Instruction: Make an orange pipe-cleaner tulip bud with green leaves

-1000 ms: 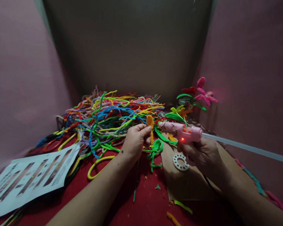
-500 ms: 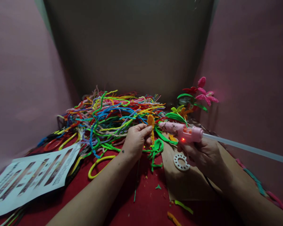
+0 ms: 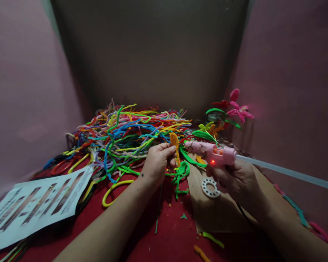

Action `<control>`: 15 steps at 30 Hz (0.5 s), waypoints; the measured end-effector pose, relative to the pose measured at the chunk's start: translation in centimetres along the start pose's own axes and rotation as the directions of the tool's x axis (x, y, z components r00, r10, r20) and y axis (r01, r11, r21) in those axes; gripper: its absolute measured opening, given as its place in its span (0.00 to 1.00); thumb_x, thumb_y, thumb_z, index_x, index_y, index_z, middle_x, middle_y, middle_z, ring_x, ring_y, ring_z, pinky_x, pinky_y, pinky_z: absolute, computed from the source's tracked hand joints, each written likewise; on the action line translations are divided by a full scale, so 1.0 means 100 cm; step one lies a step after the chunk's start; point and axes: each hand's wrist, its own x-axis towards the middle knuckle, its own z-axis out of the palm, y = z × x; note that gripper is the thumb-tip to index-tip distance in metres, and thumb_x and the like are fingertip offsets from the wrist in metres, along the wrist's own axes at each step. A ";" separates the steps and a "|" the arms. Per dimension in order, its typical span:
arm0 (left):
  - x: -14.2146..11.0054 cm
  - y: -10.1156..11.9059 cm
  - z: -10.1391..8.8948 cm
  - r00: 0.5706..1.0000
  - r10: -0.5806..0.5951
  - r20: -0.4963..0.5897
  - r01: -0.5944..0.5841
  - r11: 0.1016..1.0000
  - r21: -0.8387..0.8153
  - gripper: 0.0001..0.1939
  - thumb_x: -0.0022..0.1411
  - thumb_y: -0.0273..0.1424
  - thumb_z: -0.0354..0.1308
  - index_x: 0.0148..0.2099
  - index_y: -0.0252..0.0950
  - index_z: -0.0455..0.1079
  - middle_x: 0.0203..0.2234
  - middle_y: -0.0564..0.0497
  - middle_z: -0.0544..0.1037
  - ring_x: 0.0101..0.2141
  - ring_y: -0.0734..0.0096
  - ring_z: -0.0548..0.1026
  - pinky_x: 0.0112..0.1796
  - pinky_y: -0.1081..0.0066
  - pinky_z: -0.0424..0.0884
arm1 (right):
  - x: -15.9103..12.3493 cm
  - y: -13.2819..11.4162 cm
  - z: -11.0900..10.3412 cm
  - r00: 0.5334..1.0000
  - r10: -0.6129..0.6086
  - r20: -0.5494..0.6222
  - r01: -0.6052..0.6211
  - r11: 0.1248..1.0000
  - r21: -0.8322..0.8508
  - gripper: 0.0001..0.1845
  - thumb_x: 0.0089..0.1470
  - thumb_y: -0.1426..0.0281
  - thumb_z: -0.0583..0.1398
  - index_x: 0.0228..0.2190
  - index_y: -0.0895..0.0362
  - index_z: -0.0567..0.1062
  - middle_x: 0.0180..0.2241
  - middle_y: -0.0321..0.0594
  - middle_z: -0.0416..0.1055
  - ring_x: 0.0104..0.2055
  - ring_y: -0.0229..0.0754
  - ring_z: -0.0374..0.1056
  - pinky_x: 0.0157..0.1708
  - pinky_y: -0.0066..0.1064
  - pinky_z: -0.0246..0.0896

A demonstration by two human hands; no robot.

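Between the thumb and fingers of my left hand point(image 3: 159, 160) is an orange pipe-cleaner petal point(image 3: 174, 140), held upright with its rounded end up. My right hand point(image 3: 239, 178) grips a pink hot glue gun point(image 3: 221, 154) whose red light is lit. Its nozzle points left at the petal, a small gap apart. From the gun's rear a long translucent glue stick point(image 3: 287, 171) sticks out to the right. Just below the gun lies a white ring with holes point(image 3: 210, 188), partly open on one side. Green pipe cleaners point(image 3: 182, 171) lie curled beneath the petal.
A heap of coloured pipe cleaners point(image 3: 136, 131) spreads behind my left hand. Pink pipe-cleaner flowers point(image 3: 240, 111) stand at the back right. A printed sheet point(image 3: 38, 203) lies at left, yellow scissor handles point(image 3: 112, 193) near my forearm, and brown cardboard point(image 3: 207, 218) under the ring.
The orange petal has tilted slightly, its top leaning a little to the left. Both hands and the glue gun have stayed almost where they were.
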 end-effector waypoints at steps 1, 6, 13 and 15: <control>0.000 0.000 0.000 1.000 -0.002 0.000 0.002 1.000 0.001 0.08 0.49 0.32 0.59 0.27 0.32 0.66 0.10 0.57 0.65 0.11 0.82 0.59 0.13 0.79 0.54 | -0.001 0.002 0.000 1.000 0.004 -0.002 -0.004 1.000 0.005 0.11 0.52 0.64 0.57 0.27 0.56 0.75 0.15 0.34 0.62 0.14 0.33 0.53 0.11 0.25 0.49; 0.000 0.001 0.000 1.000 -0.007 0.000 0.007 1.000 0.018 0.08 0.49 0.32 0.58 0.26 0.33 0.66 0.09 0.56 0.65 0.11 0.82 0.58 0.13 0.79 0.54 | 0.001 0.000 0.000 0.999 0.002 0.055 -0.005 0.998 0.056 0.11 0.52 0.65 0.56 0.32 0.57 0.75 0.22 0.38 0.68 0.17 0.34 0.56 0.14 0.27 0.53; 0.001 -0.001 -0.001 1.000 0.010 0.000 -0.010 1.000 -0.002 0.07 0.49 0.31 0.58 0.27 0.33 0.65 0.10 0.57 0.65 0.11 0.81 0.59 0.13 0.78 0.55 | 0.005 -0.011 0.002 0.997 -0.021 0.070 0.015 0.997 0.081 0.12 0.52 0.64 0.56 0.32 0.56 0.76 0.22 0.39 0.69 0.22 0.38 0.63 0.18 0.29 0.58; 0.001 -0.002 -0.001 1.000 0.008 0.003 -0.008 1.000 -0.002 0.06 0.50 0.31 0.58 0.27 0.33 0.66 0.10 0.57 0.65 0.11 0.81 0.59 0.13 0.78 0.55 | 0.004 -0.011 0.002 0.998 -0.024 0.053 0.020 0.997 0.069 0.11 0.52 0.64 0.56 0.28 0.56 0.76 0.19 0.38 0.66 0.21 0.38 0.62 0.17 0.29 0.58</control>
